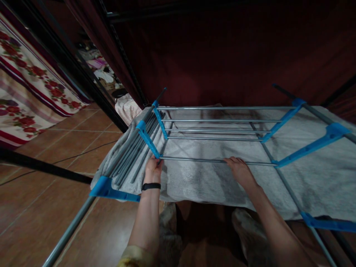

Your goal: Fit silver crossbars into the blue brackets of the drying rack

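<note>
Grey rod (194, 160) between blue brackets (150, 142), left fingers (153, 162) closed round one end, right fingers (233, 161) curled over it.

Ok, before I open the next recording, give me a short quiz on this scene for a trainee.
1. Open question: whose wrist wears the black band, the left hand's or the right hand's?
2. True or false: a bundle of loose tubes lies on the grey cloth.
3. Multiple choice: what do the right hand's fingers touch?
A) the floral fabric
B) a horizontal rod
C) the dark red curtain

Key: 1, the left hand's; 2, true; 3, B.
</note>
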`<state>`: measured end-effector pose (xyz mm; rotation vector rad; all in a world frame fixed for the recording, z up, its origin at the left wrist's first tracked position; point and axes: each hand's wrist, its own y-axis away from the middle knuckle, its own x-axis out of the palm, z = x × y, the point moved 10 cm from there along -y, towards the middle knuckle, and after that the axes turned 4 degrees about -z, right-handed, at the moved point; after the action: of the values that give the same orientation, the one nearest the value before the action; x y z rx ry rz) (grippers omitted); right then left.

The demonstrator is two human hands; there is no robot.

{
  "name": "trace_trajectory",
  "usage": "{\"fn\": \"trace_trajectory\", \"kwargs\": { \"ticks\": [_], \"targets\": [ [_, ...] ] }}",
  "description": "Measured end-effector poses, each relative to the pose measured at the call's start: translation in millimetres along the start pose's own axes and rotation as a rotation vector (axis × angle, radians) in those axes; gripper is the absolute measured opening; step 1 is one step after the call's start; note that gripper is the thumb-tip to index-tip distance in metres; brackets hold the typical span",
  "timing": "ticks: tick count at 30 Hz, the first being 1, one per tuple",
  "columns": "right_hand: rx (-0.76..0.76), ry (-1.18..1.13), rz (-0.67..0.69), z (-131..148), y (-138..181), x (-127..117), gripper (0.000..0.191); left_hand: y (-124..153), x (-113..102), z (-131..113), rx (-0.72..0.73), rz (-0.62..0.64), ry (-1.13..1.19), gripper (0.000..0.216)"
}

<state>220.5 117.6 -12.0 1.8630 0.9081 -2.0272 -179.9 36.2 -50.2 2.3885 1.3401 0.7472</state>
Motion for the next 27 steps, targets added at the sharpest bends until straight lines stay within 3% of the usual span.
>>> {"fn": "trace_trajectory", "kwargs": {
  "ticks": [27],
  "targets": [
    [0.019, -0.009, 0.059, -0.7, -4.9, 0.7, 0.043, -5.1, -3.7, 0.6, 0.079, -0.008, 0.013, 0.037]
  ]
}}
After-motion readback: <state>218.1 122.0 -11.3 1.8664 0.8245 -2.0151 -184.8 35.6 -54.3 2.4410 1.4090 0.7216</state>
